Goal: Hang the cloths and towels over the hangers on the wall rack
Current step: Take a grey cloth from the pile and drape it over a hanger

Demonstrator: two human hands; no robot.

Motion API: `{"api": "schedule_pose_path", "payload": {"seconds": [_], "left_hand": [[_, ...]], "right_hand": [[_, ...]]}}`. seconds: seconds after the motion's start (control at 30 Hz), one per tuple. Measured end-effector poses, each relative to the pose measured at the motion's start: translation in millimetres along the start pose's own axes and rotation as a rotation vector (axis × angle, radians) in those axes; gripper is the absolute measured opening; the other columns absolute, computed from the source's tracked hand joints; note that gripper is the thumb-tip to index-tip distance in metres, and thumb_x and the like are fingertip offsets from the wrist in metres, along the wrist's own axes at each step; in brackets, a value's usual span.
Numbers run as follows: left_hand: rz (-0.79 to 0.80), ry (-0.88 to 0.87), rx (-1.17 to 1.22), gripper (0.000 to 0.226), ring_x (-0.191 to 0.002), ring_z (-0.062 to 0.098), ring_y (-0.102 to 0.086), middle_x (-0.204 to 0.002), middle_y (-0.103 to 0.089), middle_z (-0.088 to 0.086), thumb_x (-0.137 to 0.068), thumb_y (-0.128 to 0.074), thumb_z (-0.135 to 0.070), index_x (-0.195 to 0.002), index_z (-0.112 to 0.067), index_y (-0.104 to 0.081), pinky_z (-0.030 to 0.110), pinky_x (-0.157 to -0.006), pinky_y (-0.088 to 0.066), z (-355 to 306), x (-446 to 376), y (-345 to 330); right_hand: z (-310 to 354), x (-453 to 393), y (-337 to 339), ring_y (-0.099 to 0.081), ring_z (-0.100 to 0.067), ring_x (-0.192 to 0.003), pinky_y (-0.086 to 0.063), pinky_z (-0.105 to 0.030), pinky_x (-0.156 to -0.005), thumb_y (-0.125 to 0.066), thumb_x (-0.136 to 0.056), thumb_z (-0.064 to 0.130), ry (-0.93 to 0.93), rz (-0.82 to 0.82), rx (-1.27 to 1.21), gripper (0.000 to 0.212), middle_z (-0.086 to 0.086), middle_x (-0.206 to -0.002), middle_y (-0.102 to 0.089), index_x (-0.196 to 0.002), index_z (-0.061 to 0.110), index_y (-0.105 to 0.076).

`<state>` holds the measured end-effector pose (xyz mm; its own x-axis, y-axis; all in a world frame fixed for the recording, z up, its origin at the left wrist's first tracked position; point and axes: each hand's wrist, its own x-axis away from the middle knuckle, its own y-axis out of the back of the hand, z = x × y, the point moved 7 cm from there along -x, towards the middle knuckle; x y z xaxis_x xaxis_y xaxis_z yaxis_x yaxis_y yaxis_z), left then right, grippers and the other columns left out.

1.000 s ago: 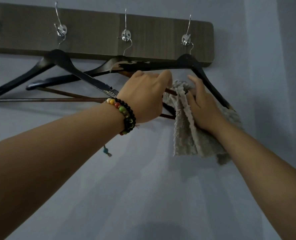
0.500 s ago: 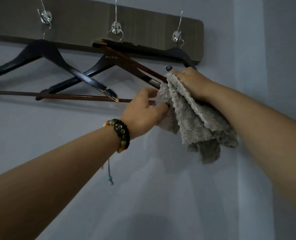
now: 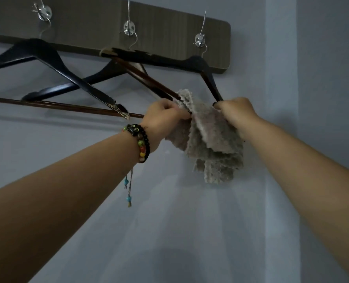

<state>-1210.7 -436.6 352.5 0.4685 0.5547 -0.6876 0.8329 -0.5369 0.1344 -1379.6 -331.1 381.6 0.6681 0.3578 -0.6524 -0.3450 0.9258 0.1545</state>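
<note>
Two arms reach up at frame centre. We note the left hand (image 3: 165, 116) pinching the grey cloth (image 3: 212, 144) against the rightmost hanger (image 3: 190, 62); the right hand (image 3: 235, 113) grips that hanger's right end. Three hangers, three hooks on one wall rack (image 3: 169, 29), upper frame.

The wall rack (image 3: 169, 27) is cut off by the top and left edges. The left hanger (image 3: 47, 58) and its brown bar (image 3: 67, 106) run out of the picture on the left. The lower bar of the right hanger (image 3: 208, 78) is hidden under the grey towel (image 3: 210, 139). Fingertips of the left hand (image 3: 165, 117) and right hand (image 3: 237, 113) are hidden, so their grip is unclear.
</note>
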Motion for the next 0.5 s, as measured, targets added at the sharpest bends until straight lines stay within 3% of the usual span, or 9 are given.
{"api": "schedule_pose_path", "payload": {"seconds": [0.17,0.3,0.4,0.5], "left_hand": [[-0.054,0.12,0.099,0.019,-0.093,0.03,-0.066,-0.099,-0.07,0.012,-0.08,-0.065,-0.021,-0.092,-0.006,-0.069,0.043,-0.084,-0.057,-5,-11,9],[-0.096,0.188,0.098,0.018,-0.077,0.028,-0.064,-0.085,-0.067,0.012,-0.087,-0.052,-0.019,-0.086,-0.008,-0.066,0.042,-0.08,-0.056,-7,-13,18],[-0.13,0.135,0.09,0.023,-0.082,0.025,-0.065,-0.094,-0.069,0.012,-0.087,-0.053,-0.016,-0.103,-0.007,-0.067,0.043,-0.081,-0.057,-12,-13,25],[-0.18,0.062,0.119,0.023,-0.08,0.019,-0.065,-0.095,-0.066,0.005,-0.092,-0.052,-0.012,-0.113,-0.016,-0.06,0.035,-0.07,-0.059,-18,-12,33]], "right_hand": [[-9,9,-8,-0.068,-0.027,-0.082,-0.055,-0.03,-0.063,-0.069,-0.082,0.016,-0.219,0.133,-0.292,0.037,-0.014,-0.097,-0.067,-0.114,0.001,-0.06],[-8,21,-19,-0.067,-0.024,-0.072,-0.053,-0.024,-0.05,-0.061,-0.089,0.016,-0.301,0.267,-0.365,0.021,-0.013,-0.09,-0.069,-0.104,0.002,-0.064],[-1,30,-24,-0.064,-0.023,-0.068,-0.053,-0.027,-0.057,-0.055,-0.093,0.016,-0.313,0.333,-0.437,0.016,-0.009,-0.076,-0.065,-0.084,0.004,-0.061],[1,32,-27,-0.065,-0.025,-0.074,-0.056,-0.031,-0.068,-0.052,-0.093,0.019,-0.351,0.341,-0.552,0.017,-0.01,-0.084,-0.066,-0.089,0.005,-0.06]]}}
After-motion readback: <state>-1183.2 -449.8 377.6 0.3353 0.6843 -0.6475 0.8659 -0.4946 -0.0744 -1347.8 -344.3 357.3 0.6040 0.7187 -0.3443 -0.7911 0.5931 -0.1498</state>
